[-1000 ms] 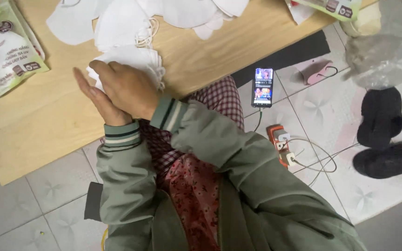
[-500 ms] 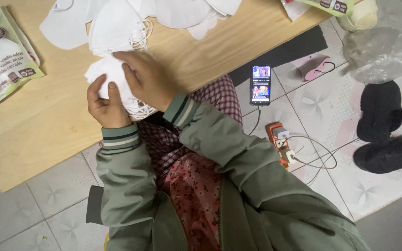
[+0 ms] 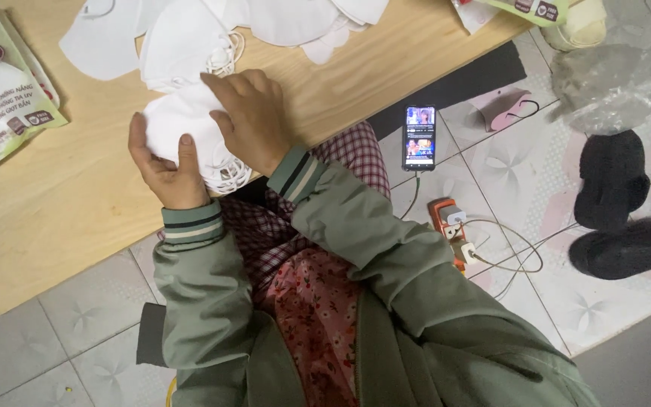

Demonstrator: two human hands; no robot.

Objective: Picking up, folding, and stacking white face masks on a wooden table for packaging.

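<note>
A small stack of white face masks (image 3: 182, 124) with elastic loops lies near the front edge of a wooden board (image 3: 62, 226). My left hand (image 3: 163, 169) grips the stack's near left side, thumb on top. My right hand (image 3: 254, 120) presses flat on the stack's right part, fingers spread over the top mask. More loose white masks (image 3: 190, 34) lie scattered just beyond the stack. Both arms wear green jacket sleeves with striped cuffs.
Green and white printed packets (image 3: 1, 98) lie at the board's left, another packet (image 3: 525, 9) at the top right. On the tiled floor at right are a lit phone (image 3: 419, 137) on a cable, an orange power strip (image 3: 452, 230), a crumpled plastic bag (image 3: 612, 87) and black slippers (image 3: 615, 203).
Both hands have slid the mask stack toward the board's near edge and gathered it. The right hand has shifted from covering the stack to pressing its right side.
</note>
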